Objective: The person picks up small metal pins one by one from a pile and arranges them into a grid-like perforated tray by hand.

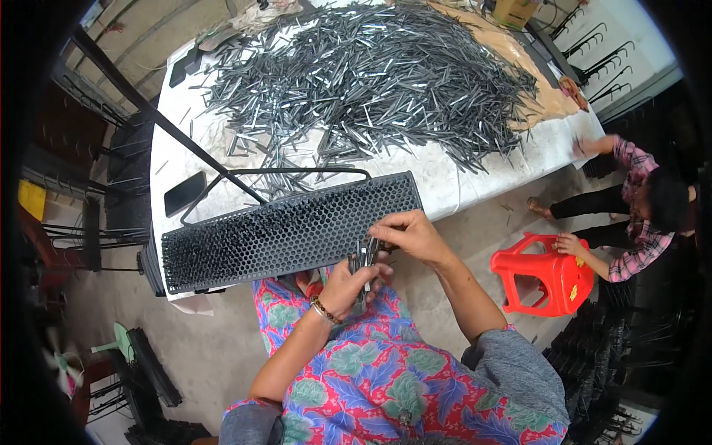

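My left hand [343,291], with a beaded bracelet at its wrist, is closed around a small bundle of thin dark strips [363,259]. Just above the bundle's right side, the thumb and forefinger of my right hand [415,236] are pinched together. Whatever they hold is too small to make out. Directly beyond both hands lies a long black panel [334,220] full of round holes, tilted at the table's near edge. Its left part looks darker and bristly, as if strips stand in the holes. A black bent rod handle [297,170] runs along its far side.
A large heap of loose dark strips [371,81] covers the white table [437,182]. A black phone-like slab [185,194] lies left. At right, another person [639,200] in a plaid shirt touches a red plastic stool [545,274]. Black racks stand along both sides.
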`<state>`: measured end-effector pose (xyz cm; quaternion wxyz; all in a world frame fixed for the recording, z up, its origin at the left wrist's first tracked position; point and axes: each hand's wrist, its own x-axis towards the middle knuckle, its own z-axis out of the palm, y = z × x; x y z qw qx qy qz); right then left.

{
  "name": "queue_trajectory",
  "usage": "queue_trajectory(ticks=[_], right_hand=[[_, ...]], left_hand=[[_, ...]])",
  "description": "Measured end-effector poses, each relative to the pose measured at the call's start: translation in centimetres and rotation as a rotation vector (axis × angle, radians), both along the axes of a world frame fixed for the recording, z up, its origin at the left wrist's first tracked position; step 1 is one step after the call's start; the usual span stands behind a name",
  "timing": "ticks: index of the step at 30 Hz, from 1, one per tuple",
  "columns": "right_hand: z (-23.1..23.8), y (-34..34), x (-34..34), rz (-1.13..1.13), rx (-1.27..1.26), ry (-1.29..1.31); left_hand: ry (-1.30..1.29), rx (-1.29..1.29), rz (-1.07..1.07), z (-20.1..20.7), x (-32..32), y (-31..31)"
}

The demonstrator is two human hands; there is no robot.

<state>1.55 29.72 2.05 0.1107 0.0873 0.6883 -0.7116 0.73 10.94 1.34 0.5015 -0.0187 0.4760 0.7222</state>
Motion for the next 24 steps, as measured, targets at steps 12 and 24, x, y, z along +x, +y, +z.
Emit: queue_trajectory(ticks=[12, 24], right_hand=[[-0.2, 5.8, -3.5, -0.447, 0.336, 0.299], [-2.1, 7.4, -5.1, -0.352, 0.621, 0.59]], left_hand=[[-0.016, -0.036, 0.045, -0.7, -0.2, 0.4], [-0.02, -0.057, 0.027, -1.1, 0.5, 0.0]])
